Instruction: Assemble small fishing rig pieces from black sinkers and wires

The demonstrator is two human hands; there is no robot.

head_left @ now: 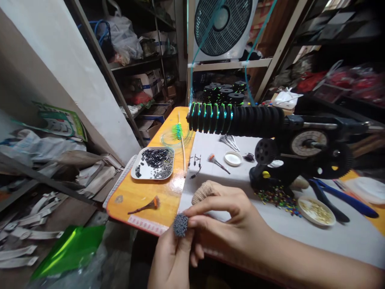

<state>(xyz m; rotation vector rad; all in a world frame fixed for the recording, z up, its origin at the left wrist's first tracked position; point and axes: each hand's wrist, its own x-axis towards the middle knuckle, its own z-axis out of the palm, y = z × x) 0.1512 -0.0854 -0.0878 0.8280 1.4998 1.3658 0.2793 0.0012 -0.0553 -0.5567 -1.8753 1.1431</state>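
Observation:
My left hand (171,261) is closed around a small round bundle of thin grey tubes (180,224), held end-up at the near table edge. My right hand (228,220) reaches in from the right, its thumb and forefinger pinched at the top of the bundle; a knitted cover sits on one fingertip (204,190). Behind the hands a black winding machine (300,152) carries a row of black spools (234,118), several wound with green and blue line.
A white tray of small black tubes (153,162) lies on the orange board (141,196), beside a thin stick with green floats (180,136). Coloured beads (276,196), a dish of gold bits (315,210), blue pliers (343,196) and a white lid (232,158) lie on the table.

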